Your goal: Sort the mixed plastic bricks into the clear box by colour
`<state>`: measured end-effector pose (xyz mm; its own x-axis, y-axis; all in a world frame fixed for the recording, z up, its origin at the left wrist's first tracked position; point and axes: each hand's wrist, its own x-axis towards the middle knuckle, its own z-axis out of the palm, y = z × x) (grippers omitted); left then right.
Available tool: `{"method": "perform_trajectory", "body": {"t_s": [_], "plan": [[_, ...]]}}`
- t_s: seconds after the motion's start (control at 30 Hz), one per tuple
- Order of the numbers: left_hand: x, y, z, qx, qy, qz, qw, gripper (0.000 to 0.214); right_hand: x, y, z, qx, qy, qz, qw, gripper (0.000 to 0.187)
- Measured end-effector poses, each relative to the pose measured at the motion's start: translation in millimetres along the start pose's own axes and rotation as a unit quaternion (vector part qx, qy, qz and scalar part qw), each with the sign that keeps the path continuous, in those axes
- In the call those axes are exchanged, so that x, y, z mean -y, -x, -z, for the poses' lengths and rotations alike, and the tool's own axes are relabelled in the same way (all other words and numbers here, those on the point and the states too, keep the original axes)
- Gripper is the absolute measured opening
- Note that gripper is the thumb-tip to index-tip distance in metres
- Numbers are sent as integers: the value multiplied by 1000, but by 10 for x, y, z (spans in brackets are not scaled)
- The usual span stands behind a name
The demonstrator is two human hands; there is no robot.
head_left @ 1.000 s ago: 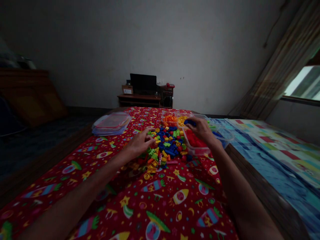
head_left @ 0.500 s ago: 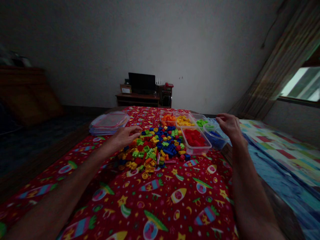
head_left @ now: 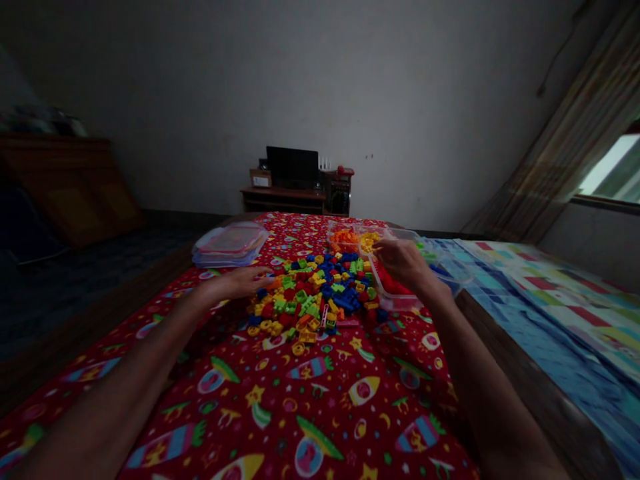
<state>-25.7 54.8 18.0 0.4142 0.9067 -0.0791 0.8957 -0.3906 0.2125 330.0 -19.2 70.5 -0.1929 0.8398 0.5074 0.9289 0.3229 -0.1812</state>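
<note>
A pile of mixed toy building blocks [head_left: 320, 293] in red, yellow, green, blue and orange lies on the red patterned cloth. At its left edge is my left hand [head_left: 245, 283], thumb and fingers closed around an orange block [head_left: 274, 283]. My right hand [head_left: 400, 261] hovers over the clear box of red blocks [head_left: 393, 301], its fingers bent together; whatever they may hold is hidden. Behind it stand a box of orange blocks [head_left: 344, 238] and one of yellow blocks [head_left: 369, 241]. My right hand and forearm partly cover the tub with blue blocks [head_left: 450, 273].
Stacked clear lids [head_left: 233, 243] lie at the table's left. The red cloth [head_left: 320, 393], printed with rockets, covers the table. To the right is a bed with a blue and checked cover [head_left: 530, 293]. A monitor on a desk [head_left: 293, 167] stands by the far wall.
My right hand has swung left from above the blue tub to over the red box. My left hand has lowered at the pile and closed on an orange block. The view has shifted slightly.
</note>
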Motion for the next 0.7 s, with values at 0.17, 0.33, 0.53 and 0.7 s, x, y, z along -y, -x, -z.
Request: {"method": "perform_trajectory", "body": {"t_s": [0.17,0.33,0.53,0.7], "plan": [[-131,24,-54,38,-3,-37,999,64,338,102,-334,178,46,51,982,29],[-218,-9,-133,12,6,-25,1000,64,425,239,-552,245,68,89,963,38],[-355,-62,-245,-53,61,-56,995,57,402,290,-748,186,-7,120,975,45],[-367,-125,-279,-96,91,-49,990,48,398,236,-763,148,-50,116,981,30]]}}
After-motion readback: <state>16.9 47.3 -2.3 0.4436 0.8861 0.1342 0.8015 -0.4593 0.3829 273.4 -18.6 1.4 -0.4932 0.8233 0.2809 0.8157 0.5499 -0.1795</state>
